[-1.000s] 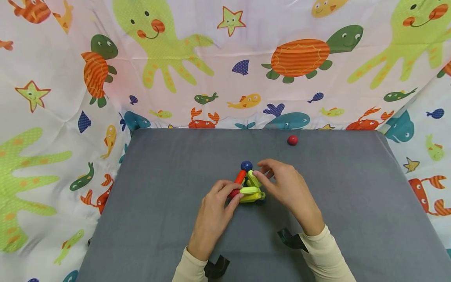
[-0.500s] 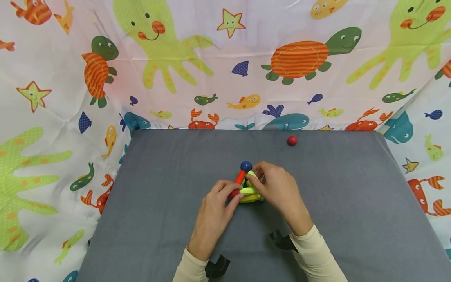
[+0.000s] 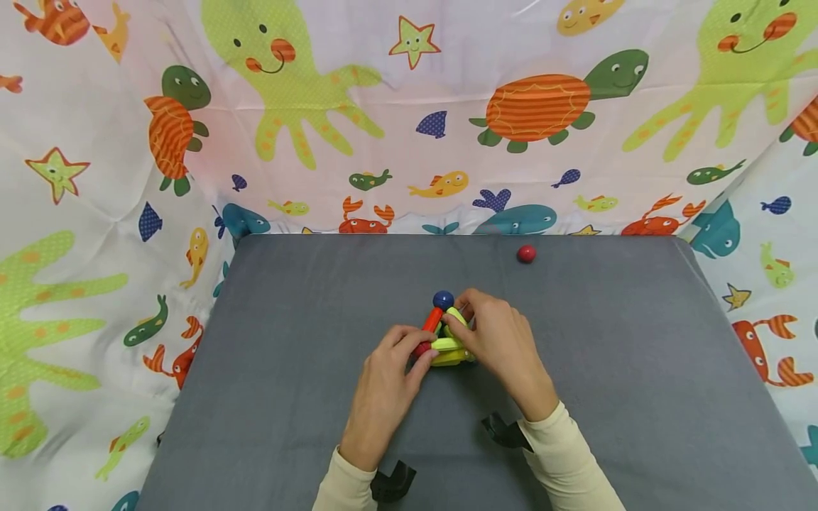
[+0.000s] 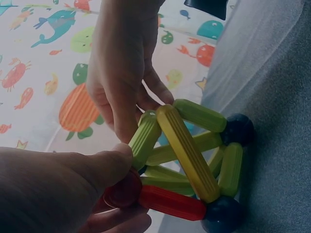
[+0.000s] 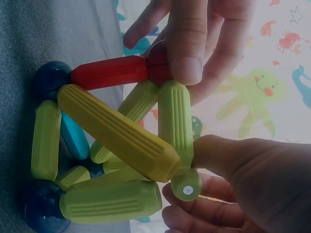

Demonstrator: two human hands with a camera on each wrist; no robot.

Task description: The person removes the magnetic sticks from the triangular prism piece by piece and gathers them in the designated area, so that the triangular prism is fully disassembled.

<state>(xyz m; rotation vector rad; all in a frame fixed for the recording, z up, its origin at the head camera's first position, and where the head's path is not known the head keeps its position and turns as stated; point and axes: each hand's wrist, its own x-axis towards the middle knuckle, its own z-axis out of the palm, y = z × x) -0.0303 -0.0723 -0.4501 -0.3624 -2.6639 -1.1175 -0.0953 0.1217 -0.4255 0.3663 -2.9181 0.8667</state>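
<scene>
Head view, left hand point(image 3: 386, 383) pinches red ball point(image 3: 422, 349) of rod frame point(image 3: 446, 344), right hand point(image 3: 505, 345) pinches light-green rod point(image 3: 456, 316), second red ball point(image 3: 527, 254) on desk point(image 3: 287, 355).

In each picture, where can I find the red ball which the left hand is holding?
Head: the red ball is slightly below centre, partly covered by the left hand.
Left wrist: the red ball is low, left of centre.
Right wrist: the red ball is above centre.
Shared landmark: the light green stick beside it, reaching toward the right hand.
</scene>
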